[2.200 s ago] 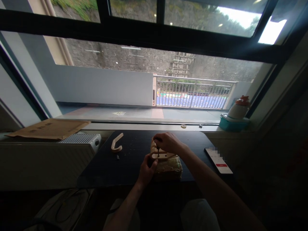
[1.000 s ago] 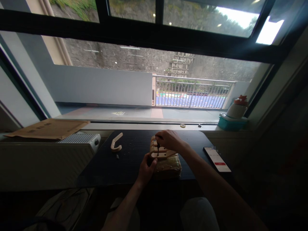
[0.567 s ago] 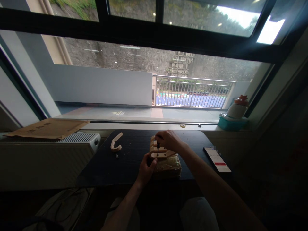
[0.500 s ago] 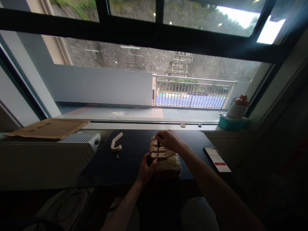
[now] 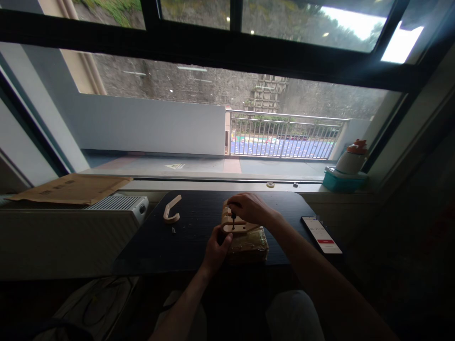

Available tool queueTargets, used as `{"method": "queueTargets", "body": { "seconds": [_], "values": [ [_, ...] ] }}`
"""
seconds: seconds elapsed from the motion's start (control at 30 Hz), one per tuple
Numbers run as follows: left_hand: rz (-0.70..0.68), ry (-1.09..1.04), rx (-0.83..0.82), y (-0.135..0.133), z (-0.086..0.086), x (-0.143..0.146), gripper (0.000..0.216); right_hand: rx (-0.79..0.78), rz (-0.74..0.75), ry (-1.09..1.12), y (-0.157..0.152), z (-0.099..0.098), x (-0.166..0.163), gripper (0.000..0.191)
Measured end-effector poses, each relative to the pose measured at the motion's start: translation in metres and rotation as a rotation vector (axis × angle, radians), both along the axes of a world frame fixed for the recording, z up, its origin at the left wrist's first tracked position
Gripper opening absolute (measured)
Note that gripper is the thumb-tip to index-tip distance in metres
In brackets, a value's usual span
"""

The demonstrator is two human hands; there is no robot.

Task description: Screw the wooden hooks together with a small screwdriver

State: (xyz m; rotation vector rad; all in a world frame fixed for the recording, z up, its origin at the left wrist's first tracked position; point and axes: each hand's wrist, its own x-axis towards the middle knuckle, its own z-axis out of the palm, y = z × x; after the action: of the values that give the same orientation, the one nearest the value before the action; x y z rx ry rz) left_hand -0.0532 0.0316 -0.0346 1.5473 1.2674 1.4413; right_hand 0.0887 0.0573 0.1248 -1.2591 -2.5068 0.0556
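Observation:
A pale wooden piece with slots (image 5: 241, 228) rests on a brown block (image 5: 249, 245) on the dark table (image 5: 185, 241). My left hand (image 5: 217, 250) is closed on the near left end of the wooden piece. My right hand (image 5: 249, 207) is closed around the top of a small dark screwdriver (image 5: 233, 220) that stands upright with its tip in the wooden piece. A separate curved wooden hook (image 5: 172, 210) lies on the table to the left, with a small dark screw (image 5: 173, 230) just in front of it.
A phone with a lit screen (image 5: 320, 234) lies at the table's right edge. A white heater (image 5: 117, 204) and flat cardboard (image 5: 71, 188) sit to the left. On the window sill are a teal box with a white bottle (image 5: 346, 171) and a small ring (image 5: 270, 184).
My hands stay on the wooden piece and the screwdriver in every frame. Only slight shifts of the right hand's grip and of the camera show.

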Motion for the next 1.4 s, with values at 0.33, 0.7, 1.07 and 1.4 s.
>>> {"method": "queueTargets", "body": {
  "seconds": [0.33, 0.7, 1.07, 1.4],
  "values": [
    [0.008, 0.001, 0.005, 0.0, 0.0, 0.0, 0.029, -0.004, -0.114, -0.008, 0.003, -0.001, -0.005, 0.031],
    [-0.005, -0.032, 0.021, -0.001, 0.003, 0.001, 0.025, -0.007, -0.061, -0.033, -0.001, 0.002, -0.002, 0.029],
    [0.014, 0.011, 0.006, 0.001, -0.002, -0.001, 0.026, 0.016, -0.118, 0.004, 0.002, -0.005, -0.006, 0.029],
    [0.009, -0.007, 0.004, 0.0, 0.0, 0.0, 0.026, -0.045, -0.059, 0.136, -0.003, -0.01, 0.009, 0.033]
  ]
}}
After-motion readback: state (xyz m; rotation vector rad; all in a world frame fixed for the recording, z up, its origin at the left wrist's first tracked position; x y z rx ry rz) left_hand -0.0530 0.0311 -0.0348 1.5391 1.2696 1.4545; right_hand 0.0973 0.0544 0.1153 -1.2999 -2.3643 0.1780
